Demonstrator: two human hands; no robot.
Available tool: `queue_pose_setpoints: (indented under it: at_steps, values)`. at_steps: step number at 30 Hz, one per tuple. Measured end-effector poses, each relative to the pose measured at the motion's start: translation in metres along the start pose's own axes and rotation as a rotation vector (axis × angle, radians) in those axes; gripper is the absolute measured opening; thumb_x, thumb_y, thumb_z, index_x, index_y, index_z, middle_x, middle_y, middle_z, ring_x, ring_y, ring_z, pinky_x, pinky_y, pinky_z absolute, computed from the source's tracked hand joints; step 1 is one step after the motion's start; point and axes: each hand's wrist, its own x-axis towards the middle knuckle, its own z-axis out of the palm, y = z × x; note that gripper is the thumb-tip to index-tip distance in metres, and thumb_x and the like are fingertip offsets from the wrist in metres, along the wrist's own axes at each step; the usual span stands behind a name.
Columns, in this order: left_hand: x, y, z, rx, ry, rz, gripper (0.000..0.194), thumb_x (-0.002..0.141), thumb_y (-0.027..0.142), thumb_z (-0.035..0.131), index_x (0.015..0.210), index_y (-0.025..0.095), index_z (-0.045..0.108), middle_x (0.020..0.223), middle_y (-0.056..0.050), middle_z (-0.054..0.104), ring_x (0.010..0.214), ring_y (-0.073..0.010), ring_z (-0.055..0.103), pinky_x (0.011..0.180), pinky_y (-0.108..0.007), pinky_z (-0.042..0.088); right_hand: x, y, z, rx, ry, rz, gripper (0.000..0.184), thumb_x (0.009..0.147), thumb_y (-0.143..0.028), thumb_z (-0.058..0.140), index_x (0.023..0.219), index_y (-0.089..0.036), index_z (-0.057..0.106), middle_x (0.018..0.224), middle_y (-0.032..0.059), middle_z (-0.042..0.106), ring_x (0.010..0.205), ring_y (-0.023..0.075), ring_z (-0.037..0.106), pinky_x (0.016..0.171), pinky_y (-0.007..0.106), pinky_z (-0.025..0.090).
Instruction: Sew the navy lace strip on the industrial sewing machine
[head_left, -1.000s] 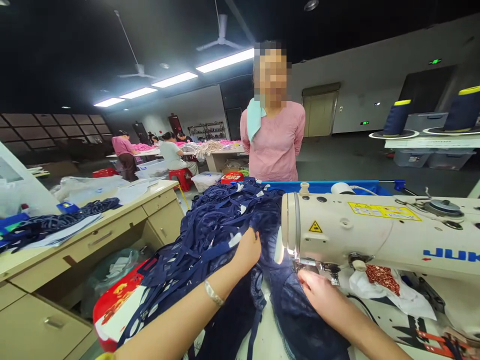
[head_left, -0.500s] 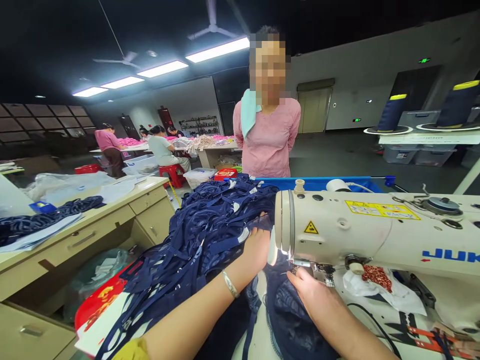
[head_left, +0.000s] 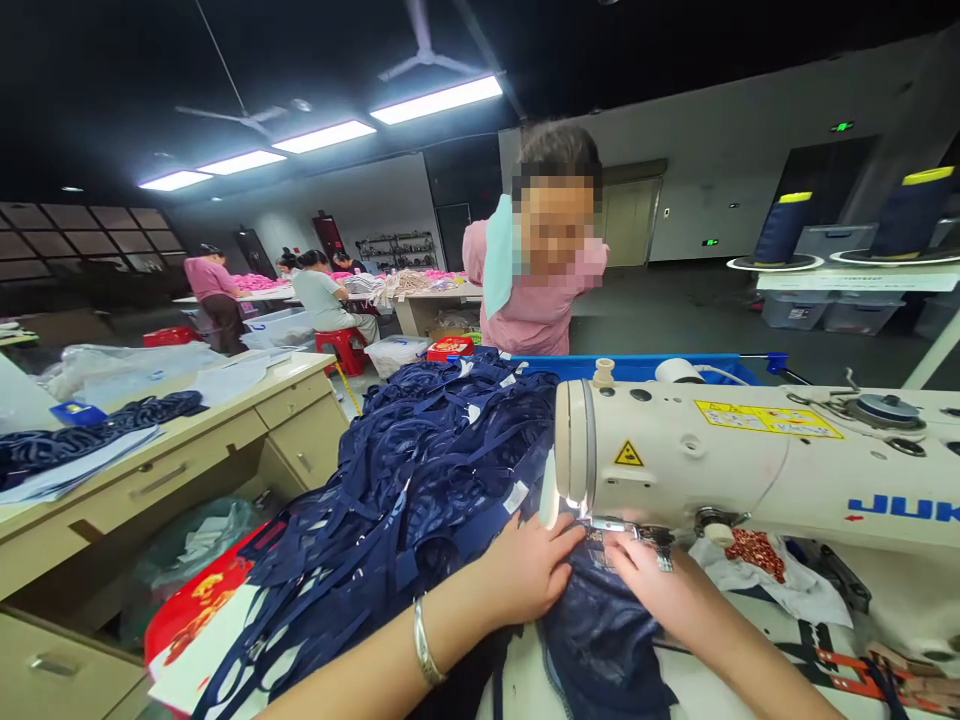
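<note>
A navy lace garment (head_left: 600, 630) lies under the head of a white sewing machine (head_left: 667, 440), its lower part hanging toward me. My left hand (head_left: 525, 570), with a silver bangle at the wrist, rests on the cloth left of the lit needle area, fingers stretched and slightly apart. Just right of the presser foot, my right hand (head_left: 649, 570) pinches the garment between thumb and fingers; part of that grip is hidden by the machine's metal attachment. A big heap of navy garments (head_left: 427, 450) with straps and white labels spreads beside my left forearm.
Thread cones (head_left: 784, 230) stand at the back right. Orange-handled snippers (head_left: 847, 670) and a white cloth (head_left: 795, 590) lie right of my right arm. A desk (head_left: 225, 430) stands left. A person in pink (head_left: 525, 320) leans forward behind the machine; others sit farther back.
My left hand has come back toward me from beside the machine head to near the needle. My right hand has shifted slightly right. The person opposite has bent forward.
</note>
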Motion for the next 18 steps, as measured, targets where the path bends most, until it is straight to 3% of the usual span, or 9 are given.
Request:
queue_pose_setpoints:
  at_steps: [4, 9, 13, 18]
  values:
    - [0.002, -0.004, -0.006, -0.018, 0.025, 0.049, 0.047, 0.092, 0.031, 0.049, 0.137, 0.023, 0.039, 0.141, -0.007, 0.046, 0.128, -0.0264, 0.043, 0.109, -0.048, 0.033, 0.001, 0.008, 0.019, -0.027, 0.058, 0.068, 0.029, 0.091, -0.026, 0.043, 0.107, -0.023, 0.067, 0.104, 0.0065, 0.069, 0.095, 0.0220, 0.065, 0.080, 0.029, 0.051]
    - [0.005, 0.006, 0.000, -0.006, 0.135, 0.037, 0.035, 0.095, 0.028, 0.043, 0.128, 0.018, 0.047, 0.139, -0.011, 0.045, 0.125, -0.0252, 0.045, 0.107, -0.042, 0.036, 0.003, 0.014, 0.045, 0.027, 0.039, 0.099, 0.024, 0.093, -0.031, 0.048, 0.107, -0.025, 0.066, 0.108, 0.0046, 0.068, 0.103, 0.0232, 0.061, 0.092, 0.035, 0.047]
    - [0.008, 0.007, 0.000, -0.012, 0.180, -0.003, 0.033, 0.093, 0.018, 0.042, 0.125, 0.019, 0.050, 0.132, -0.013, 0.045, 0.120, -0.0260, 0.046, 0.100, -0.041, 0.043, 0.004, 0.013, 0.038, 0.038, -0.018, 0.058, 0.027, 0.097, -0.031, 0.042, 0.109, -0.022, 0.065, 0.108, 0.0052, 0.067, 0.099, 0.0231, 0.062, 0.088, 0.037, 0.049]
    - [0.009, 0.001, 0.004, -0.060, 0.163, 0.024, 0.031, 0.091, 0.015, 0.046, 0.121, 0.018, 0.052, 0.121, -0.010, 0.051, 0.115, -0.0249, 0.046, 0.101, -0.040, 0.042, 0.004, 0.005, 0.019, -0.177, -0.140, 0.035, 0.040, 0.099, -0.023, 0.029, 0.121, -0.019, 0.062, 0.115, 0.0120, 0.064, 0.106, 0.0285, 0.059, 0.092, 0.044, 0.047]
